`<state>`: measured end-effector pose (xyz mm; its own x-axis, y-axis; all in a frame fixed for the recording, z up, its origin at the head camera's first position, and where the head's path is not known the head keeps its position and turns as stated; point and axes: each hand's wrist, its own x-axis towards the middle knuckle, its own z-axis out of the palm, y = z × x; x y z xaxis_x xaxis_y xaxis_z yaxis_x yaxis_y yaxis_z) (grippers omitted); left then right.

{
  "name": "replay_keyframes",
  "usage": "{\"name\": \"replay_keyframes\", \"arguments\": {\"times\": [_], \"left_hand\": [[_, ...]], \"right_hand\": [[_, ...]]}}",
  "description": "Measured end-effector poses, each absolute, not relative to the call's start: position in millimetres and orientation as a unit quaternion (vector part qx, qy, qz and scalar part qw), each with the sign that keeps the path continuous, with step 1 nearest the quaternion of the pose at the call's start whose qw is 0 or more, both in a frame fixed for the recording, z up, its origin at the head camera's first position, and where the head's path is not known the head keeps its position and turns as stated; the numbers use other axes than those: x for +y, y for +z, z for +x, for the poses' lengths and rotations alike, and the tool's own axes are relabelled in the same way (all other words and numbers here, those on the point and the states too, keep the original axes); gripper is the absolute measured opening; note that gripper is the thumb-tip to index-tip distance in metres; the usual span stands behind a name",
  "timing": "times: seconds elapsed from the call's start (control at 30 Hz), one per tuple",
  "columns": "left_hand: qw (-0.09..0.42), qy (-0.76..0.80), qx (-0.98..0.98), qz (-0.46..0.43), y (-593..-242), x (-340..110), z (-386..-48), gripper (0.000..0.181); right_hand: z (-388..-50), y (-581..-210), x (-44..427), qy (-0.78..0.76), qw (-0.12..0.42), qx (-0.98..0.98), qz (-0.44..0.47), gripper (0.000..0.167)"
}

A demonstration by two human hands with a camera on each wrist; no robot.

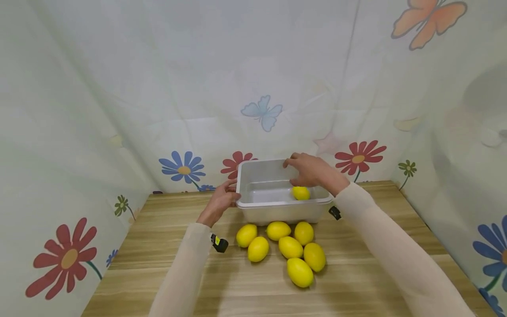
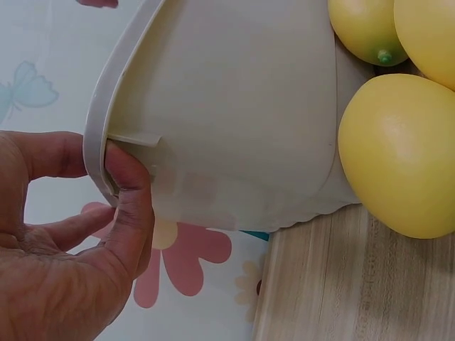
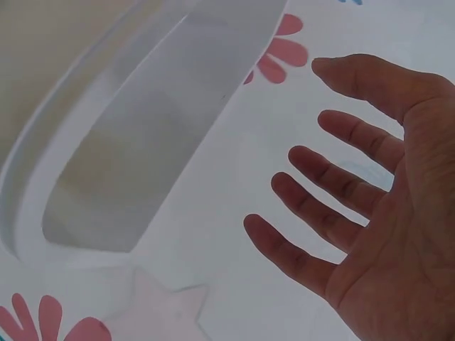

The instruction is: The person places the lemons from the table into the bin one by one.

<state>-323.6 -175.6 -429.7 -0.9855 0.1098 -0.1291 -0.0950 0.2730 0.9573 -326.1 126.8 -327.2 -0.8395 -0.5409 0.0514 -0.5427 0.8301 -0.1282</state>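
Left hand [image 1: 222, 200]: fingers pinching the rim of the white bin [image 1: 273, 214], and one sharp tug could slide or tip it!
Right hand [image 1: 310, 171]: fingers spread and holding nothing, over the bin; a low sweep might clip the wall.
Lone lemon [image 1: 302, 193]: inside the bin, beneath that right hand; a jolt could roll it.
Seven lemons [image 1: 291, 247]: bunched in front of the bin, round and loose, so a nudge may scatter them.
Worktop [image 1: 150, 246]: pale wood grain, bin towards the back.
Room: white cloth walls [image 1: 198, 88], flowers and butterflies all round.
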Motion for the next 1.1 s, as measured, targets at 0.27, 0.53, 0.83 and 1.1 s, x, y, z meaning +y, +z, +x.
{"name": "replay_keyframes", "arguments": {"times": [0.27,0.53,0.83,1.1], "left_hand": [[0.088,0.602,0.794,0.007,-432,-178,-325,0.065],[0.079,0.605,0.792,0.007,-431,-178,-326,0.064],[0.101,0.614,0.783,0.007,-432,-178,-324,0.066],[0.102,0.624,0.774,0.028,-433,-179,-326,0.064]], "right_hand": [[-299,-331,124,0.064,0.042,-0.951,0.300,0.049],[-277,-332,127,0.084,0.103,-0.935,0.330,0.048],[-254,-338,135,0.088,0.143,-0.927,0.336,0.047],[-234,-344,141,0.090,0.149,-0.925,0.339,0.046]]}}
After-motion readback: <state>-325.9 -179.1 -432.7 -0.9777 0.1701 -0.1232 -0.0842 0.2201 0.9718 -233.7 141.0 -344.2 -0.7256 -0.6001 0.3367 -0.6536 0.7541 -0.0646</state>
